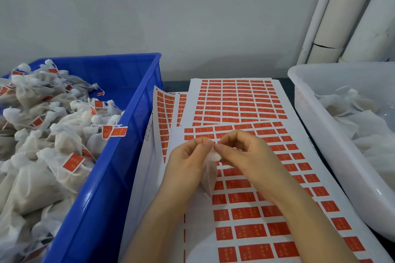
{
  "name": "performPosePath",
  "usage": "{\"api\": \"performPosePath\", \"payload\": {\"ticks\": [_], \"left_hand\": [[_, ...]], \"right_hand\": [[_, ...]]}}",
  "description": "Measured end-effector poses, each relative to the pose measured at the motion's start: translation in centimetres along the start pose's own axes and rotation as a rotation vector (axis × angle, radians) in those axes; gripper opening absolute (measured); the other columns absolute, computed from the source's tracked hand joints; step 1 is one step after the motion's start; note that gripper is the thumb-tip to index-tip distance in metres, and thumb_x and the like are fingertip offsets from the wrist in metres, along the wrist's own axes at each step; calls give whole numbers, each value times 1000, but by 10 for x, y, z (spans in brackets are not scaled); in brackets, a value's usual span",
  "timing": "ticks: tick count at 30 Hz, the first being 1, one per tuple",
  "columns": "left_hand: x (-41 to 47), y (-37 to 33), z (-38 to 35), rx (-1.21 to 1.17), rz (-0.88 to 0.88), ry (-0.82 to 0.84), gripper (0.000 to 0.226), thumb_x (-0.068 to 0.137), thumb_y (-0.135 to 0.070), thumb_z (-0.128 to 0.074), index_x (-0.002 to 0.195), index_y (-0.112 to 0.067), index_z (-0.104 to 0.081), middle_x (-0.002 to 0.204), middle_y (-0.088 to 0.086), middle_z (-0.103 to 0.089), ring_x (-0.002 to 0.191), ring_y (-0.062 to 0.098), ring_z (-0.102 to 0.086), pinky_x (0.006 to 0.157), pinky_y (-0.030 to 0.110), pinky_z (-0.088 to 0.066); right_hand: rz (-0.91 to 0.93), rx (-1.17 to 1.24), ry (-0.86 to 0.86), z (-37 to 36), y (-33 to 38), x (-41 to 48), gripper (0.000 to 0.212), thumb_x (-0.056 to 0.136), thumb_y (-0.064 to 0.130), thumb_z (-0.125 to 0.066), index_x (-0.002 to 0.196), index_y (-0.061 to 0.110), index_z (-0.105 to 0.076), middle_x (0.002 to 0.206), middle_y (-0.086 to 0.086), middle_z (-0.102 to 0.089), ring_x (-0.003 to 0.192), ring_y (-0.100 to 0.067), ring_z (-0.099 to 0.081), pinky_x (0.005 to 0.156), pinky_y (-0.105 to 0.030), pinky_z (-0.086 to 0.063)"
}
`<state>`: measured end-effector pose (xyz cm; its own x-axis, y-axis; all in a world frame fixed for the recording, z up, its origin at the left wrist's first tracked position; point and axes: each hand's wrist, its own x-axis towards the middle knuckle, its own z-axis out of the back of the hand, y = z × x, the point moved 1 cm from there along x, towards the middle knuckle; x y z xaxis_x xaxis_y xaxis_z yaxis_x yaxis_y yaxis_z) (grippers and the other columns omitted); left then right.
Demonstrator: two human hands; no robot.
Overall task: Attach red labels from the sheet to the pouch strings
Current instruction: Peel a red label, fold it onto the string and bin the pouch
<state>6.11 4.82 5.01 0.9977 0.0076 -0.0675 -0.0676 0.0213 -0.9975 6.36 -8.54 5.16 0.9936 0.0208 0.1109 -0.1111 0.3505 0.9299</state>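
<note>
Hands: our left hand (188, 156) and right hand (243, 151) meet fingertip to fingertip over the middle of the top sheet. All the fingers are curled in, and both hands pinch the gathered neck of the small white mesh pouch (208, 177). It hangs between our palms, just above the paper.
Labels: the big white sheet of red rectangular labels (198, 247) lies flat at the near edge of the dark bench (175, 86), between the two bins. More sheets of the same labels (235, 100) fan out from under it toward the far edge.
Bins: the blue plastic crate (119, 166) sits at the left edge, piled with red-tagged pouches (53, 134). The white plastic tub (320, 145) at the right edge holds plain untagged pouches (363, 130).
Risk 1: we reckon a label could fold shut beside the string, because the pinch is tiny and the sticky side grabs whatever it meets first.
Risk 2: it could stick to the mesh instead, since mesh and string sit so close at the neck.
Risk 3: a slack pinch would drop the pouch onto the sheet.
Hard to see: we can't make out the string at all, and our fingertips hide whether a label is already between them.
Blurred: the print on the labels is unreadable.
Cut off: the frame clips the crate's left side, the tub's right side and the sheet's near end.
</note>
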Motion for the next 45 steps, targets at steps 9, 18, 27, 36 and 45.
{"api": "performPosePath", "payload": {"ticks": [9,18,27,36,45], "left_hand": [[0,-1,0,-65,-42,98,27,70,-53,-53,89,-37,-63,99,-27,-67,95,-1,-64,72,17,-54],[1,-1,-4,-35,-44,95,7,92,-32,-53,91,-32,-60,85,-36,-64,79,-22,-57,49,2,-44],[0,0,-4,-89,57,34,14,86,-32,-62,75,-27,-69,88,-12,-72,95,15,-65,85,33,-53],[0,-1,-2,-26,25,76,14,83,-36,-61,78,-28,-71,82,-17,-72,84,6,-65,68,15,-46],[-4,-3,-9,-87,5,239,47,50,-70,-58,93,-50,-62,91,-24,-69,91,6,-66,80,28,-55]], "right_hand": [[85,59,-23,0,11,-4,25,65,57,-57,85,44,-65,85,30,-65,81,10,-62,61,-3,-47],[52,23,28,7,7,-2,15,80,46,-62,81,32,-68,76,21,-68,77,5,-65,65,-11,-49],[-33,198,-125,19,6,1,30,79,57,-53,85,30,-66,77,21,-69,72,0,-68,63,-14,-54],[64,121,-52,6,11,-3,23,66,51,-56,82,39,-66,80,24,-68,77,5,-65,63,-8,-51],[-12,115,-220,6,10,-1,28,70,56,-49,78,34,-65,72,25,-65,72,9,-60,52,-4,-45]]}}
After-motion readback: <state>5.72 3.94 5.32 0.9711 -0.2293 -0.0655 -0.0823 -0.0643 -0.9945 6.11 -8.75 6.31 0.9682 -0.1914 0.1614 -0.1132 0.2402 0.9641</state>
